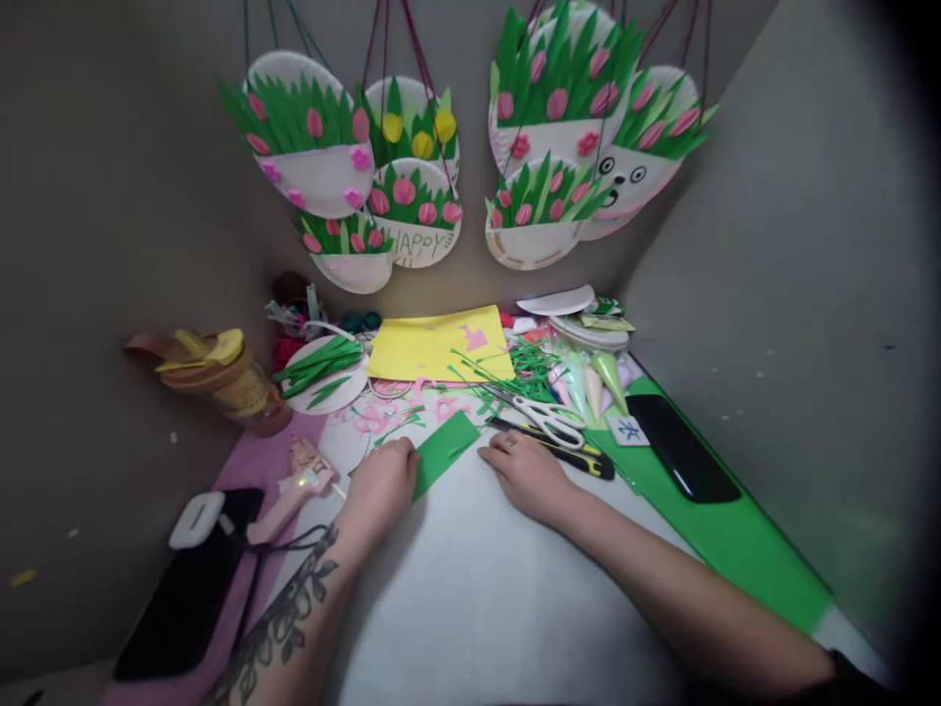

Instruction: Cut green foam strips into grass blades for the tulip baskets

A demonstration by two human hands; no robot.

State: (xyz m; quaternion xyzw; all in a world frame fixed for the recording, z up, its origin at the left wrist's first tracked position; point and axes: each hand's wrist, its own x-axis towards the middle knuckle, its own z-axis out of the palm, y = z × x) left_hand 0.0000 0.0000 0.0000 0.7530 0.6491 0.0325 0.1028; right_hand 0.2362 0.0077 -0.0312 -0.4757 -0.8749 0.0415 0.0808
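- Two forearms reach over white tabletop (470, 598); left one has leaf tattoo (294, 608).
- One black phone (180, 608) at left, one white earbud case (197, 520) on it.
- Left hand (386, 480): fingers bent, holding one green paper strip (447, 451) by its left side. Strip lies mid-tabletop, slanting between both hands.
- Right hand (529, 476): fingers half curled, apart from strip; can't tell if anything's inside. One ring (510, 440) on it.
- One pink glue gun (294, 495), left of left hand.
- One black-and-yellow utility knife (588, 457) just beyond right hand, next to one pair of white-handled scissors (548, 417).
- Right side: one green sheet (750, 559), one black slab-like device (683, 446), one white square tag (628, 431) with blue mark.
- Left side: one lidded cup (246, 392).
- One paper plate (334, 397) with several green paper leaves (323, 365); exact count unclear, overlapping.
- Pink scraps (374, 412), too many to count; likewise green shreds (533, 368).
- Several piping bags (592, 387), partly overlapping.
- One yellow sheet (426, 343), pink piece on top.
- Wall: seven hanging paper-plate baskets (313, 176) visible, four left, three right; one has three yellow flowers (421, 145), one has a face (621, 179).
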